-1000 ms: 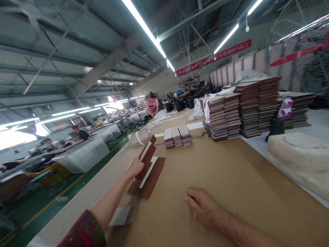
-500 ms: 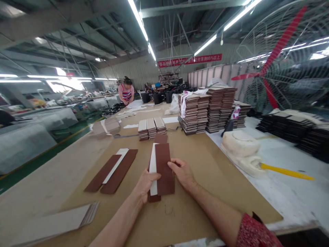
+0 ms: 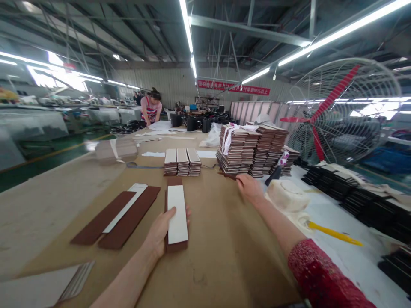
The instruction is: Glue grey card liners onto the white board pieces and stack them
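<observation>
My left hand (image 3: 159, 231) lies on the near end of a brown leather strip with a white card (image 3: 177, 214) laid on top, thumb on the card and fingers wrapped round the edge. My right hand (image 3: 248, 187) reaches far forward to the foot of a tall stack of brown-and-white pieces (image 3: 236, 150), its fingers lying on the cardboard next to a brown piece at the stack's base. A second brown strip with a white card (image 3: 120, 214) lies flat to the left.
The cardboard-covered table (image 3: 224, 239) also carries a low row of three small stacks (image 3: 182, 161), a flat pile of grey cards (image 3: 45, 288) at the near left and a cream lump with a yellow handle (image 3: 334, 233) at the right. A big fan (image 3: 340, 111) stands behind. A person works at the far end.
My right hand has left the strip and stretched forward to the tall stack. The strip's brown flap is now folded away, leaving the white card on top under my left hand.
</observation>
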{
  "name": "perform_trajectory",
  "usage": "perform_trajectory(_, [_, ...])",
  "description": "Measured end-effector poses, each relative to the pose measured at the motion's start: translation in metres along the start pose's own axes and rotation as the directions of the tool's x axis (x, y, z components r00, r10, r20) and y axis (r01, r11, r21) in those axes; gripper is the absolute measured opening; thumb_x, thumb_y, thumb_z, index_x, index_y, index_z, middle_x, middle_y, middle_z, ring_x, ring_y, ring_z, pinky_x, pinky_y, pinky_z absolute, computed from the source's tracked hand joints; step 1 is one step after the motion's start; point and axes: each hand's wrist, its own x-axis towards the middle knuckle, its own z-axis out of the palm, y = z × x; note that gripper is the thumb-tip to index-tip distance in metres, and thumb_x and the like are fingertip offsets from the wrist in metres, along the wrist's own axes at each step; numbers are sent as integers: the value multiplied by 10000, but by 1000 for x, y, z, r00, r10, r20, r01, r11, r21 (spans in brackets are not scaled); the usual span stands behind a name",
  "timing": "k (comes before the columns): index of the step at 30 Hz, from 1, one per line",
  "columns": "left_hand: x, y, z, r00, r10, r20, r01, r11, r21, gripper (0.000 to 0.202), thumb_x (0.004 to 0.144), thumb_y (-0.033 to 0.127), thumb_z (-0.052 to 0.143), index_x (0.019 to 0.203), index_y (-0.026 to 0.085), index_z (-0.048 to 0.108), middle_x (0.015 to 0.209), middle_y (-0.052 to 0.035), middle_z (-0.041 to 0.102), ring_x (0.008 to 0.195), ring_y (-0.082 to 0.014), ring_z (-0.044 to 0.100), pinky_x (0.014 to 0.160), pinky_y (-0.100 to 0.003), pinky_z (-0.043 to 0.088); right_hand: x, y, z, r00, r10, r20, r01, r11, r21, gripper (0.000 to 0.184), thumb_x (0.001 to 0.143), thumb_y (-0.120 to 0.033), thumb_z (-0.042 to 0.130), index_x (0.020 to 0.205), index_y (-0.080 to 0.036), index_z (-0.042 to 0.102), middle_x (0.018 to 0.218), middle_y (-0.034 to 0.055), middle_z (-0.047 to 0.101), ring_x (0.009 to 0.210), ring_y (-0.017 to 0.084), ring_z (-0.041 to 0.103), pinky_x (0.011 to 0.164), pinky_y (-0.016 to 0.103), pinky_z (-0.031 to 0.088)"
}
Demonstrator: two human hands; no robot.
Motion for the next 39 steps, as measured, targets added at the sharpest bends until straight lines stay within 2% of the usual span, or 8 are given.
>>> perform_trajectory(6, [-5,-2,0,1000,24,-8,-23,998,63,340,851,210,690,1165,97,627,976,-181,756,697,-253,737,566,-354,610,-16,22,56,967,97,235,-30,961,-275,362,938,-425,613,1194,-170,612,1303,106,573,1197,278,543,1020,534,426])
perform_trajectory(12, [-7,-4,-4,995,80,-58,-75,993,89,419,738,197,790,1112,150,607,798,-84,756,604,-232,711,528,-332,583,-4,21,37,934,190,301,-104,954,-281,440,942,-438,600,1298,-181,562,1416,118,496,1307,317,454,1084,590,334])
perform_trajectory(15, [-10,-3,-2,994,108,-24,-105,991,81,506,671,213,843,1117,160,609,820,-85,760,624,-236,715,551,-332,582,-9,-8,32,941,124,316,-97,990,-102,455,946,-450,577,1311,-177,560,1484,134,432,1377,332,369,1127,593,256])
perform_trajectory(18, [-14,-2,2,993,117,33,-120,990,72,589,617,231,878,1138,153,613,879,-108,767,660,-247,723,594,-350,591,-28,-55,43,927,-12,374,-75,973,217,469,984,-515,448,1311,-204,573,1407,128,531,1306,268,473,1089,462,361])
perform_trajectory(21, [-17,-1,5,990,122,71,-127,989,73,619,588,246,889,1140,143,627,932,-119,769,707,-258,731,642,-366,599,-52,-96,59,890,-108,444,-147,852,503,506,965,-598,403,1238,-228,614,1125,74,694,1017,206,647,856,354,517])
perform_trajectory(26, [-20,-4,8,993,92,75,-101,987,124,595,571,224,898,1104,126,651,875,-115,772,667,-258,723,601,-356,596,-72,-126,76,903,-57,427,-277,682,677,434,841,-605,580,880,-178,651,752,24,661,708,155,616,673,284,500])
perform_trajectory(30, [-20,-7,10,995,51,80,-63,986,151,492,681,278,858,1108,125,665,929,-134,767,692,-237,729,631,-341,610,-65,-111,63,938,2,346,-252,688,680,416,855,-596,521,810,-190,599,721,-7,619,657,137,569,659,276,485])
perform_trajectory(39, [-14,-5,11,999,32,10,-33,981,189,264,830,239,747,1038,82,706,995,-171,756,683,-165,723,573,-217,594,8,-4,-34,912,-67,406,-31,973,230,159,877,-331,648,966,-215,713,957,15,705,931,197,618,938,406,447])
